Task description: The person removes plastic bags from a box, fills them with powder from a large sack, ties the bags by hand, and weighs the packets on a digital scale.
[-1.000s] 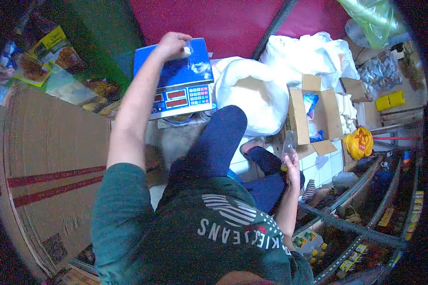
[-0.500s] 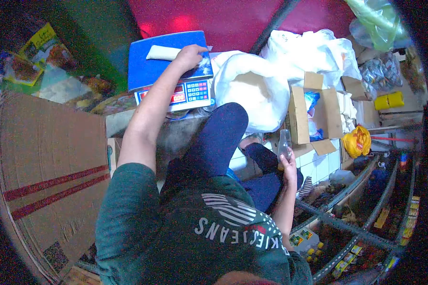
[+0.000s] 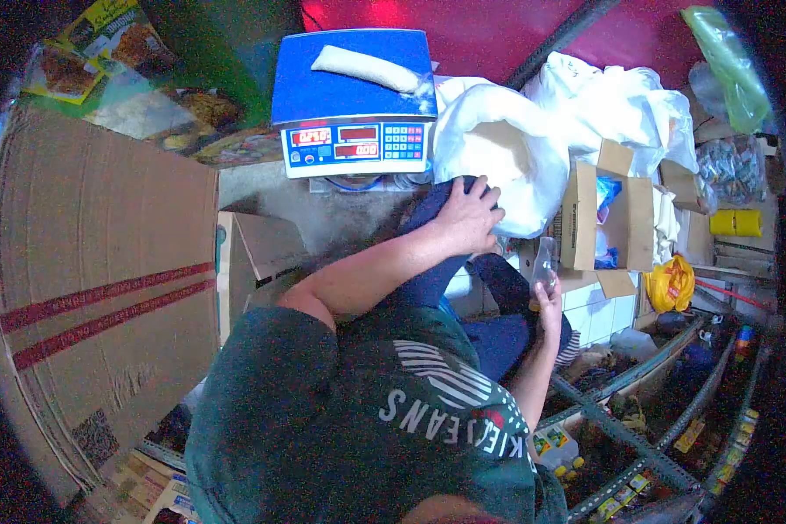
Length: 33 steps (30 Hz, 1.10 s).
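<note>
My left hand (image 3: 473, 217) lies over my knee with its fingers spread, holding nothing. My right hand (image 3: 548, 301) grips a clear bottle (image 3: 546, 258) near my other leg. Beyond my left hand stands a digital scale (image 3: 358, 148) with a blue plate and lit red digits. A long, narrow clear packet (image 3: 365, 68) filled with white contents lies across that plate. To the right of the scale, a large white sack (image 3: 546, 175) gapes open, with pale loose contents inside.
An open cardboard box (image 3: 579, 223) holding blue plastic stands right of the sack. Behind are white plastic bags (image 3: 603, 100). A yellow bag (image 3: 670, 284) sits near metal shelving (image 3: 620, 428) at the right. A big cardboard sheet (image 3: 105, 253) rises at my left.
My left hand has left the packet on the scale and come back to my knee. The packet stays on the plate. My right hand still holds the bottle; the view has shifted.
</note>
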Motion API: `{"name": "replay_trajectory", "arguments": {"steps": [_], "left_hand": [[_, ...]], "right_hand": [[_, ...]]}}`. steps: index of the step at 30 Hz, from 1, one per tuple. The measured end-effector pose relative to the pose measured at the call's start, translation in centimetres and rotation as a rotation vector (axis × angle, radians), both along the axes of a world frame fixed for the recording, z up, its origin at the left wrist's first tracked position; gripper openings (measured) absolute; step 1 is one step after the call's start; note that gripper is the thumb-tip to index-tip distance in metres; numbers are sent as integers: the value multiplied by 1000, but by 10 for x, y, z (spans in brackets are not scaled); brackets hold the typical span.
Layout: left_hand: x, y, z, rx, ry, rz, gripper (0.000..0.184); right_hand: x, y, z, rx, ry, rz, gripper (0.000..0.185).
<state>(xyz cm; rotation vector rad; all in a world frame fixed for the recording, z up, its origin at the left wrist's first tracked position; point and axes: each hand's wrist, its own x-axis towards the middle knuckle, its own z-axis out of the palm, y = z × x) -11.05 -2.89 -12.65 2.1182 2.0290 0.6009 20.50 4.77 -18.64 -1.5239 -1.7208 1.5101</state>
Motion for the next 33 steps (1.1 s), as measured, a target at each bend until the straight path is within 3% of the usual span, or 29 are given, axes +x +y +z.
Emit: {"name": "replay_trajectory", "arguments": {"steps": [5, 8, 9, 11, 12, 14, 16, 17, 18, 20, 25, 28, 31, 33], "left_hand": [[-2, -6, -1, 60, 14, -108, 45], [-8, -32, -1, 171, 56, -341, 46], [-5, -43, 0, 119, 274, -412, 42], [0, -69, 13, -138, 255, -699, 33], [3, -74, 19, -365, 97, -829, 30], [-13, -70, 23, -586, -738, -904, 29], [-50, -46, 34, -236, -670, -459, 32], [-72, -28, 31, 120, -534, -296, 32], [-94, -14, 47, 33, -501, 94, 30], [-149, 24, 50, 184, -218, 345, 32], [-201, 67, 52, -18, 222, 393, 35], [-201, 75, 45, -92, 244, 392, 38], [-204, 83, 35, -185, 249, 407, 30], [-206, 87, 26, -220, 243, 417, 26]], "right_hand": [[5, -5, -5, 113, -78, 18, 55], [2, -10, 0, 61, -59, -34, 56], [-1, -12, 6, -2, -75, -44, 56], [-13, -17, 27, -128, -105, -73, 58], [-11, -16, 24, -71, -92, -52, 57], [-7, -13, 8, 44, -67, -5, 57], [-3, -12, 0, 56, -65, 1, 56], [-4, -13, 0, 75, -83, 11, 56], [-7, -13, 1, 96, -100, 23, 56], [-25, -20, 13, 14, -42, -41, 57], [-48, -1, -27, 18, 6, -54, 59], [-78, 29, -55, 217, -140, -49, 64], [-131, 61, -33, 125, -318, -10, 71], [-166, 77, -6, -93, -258, -60, 77]]}}
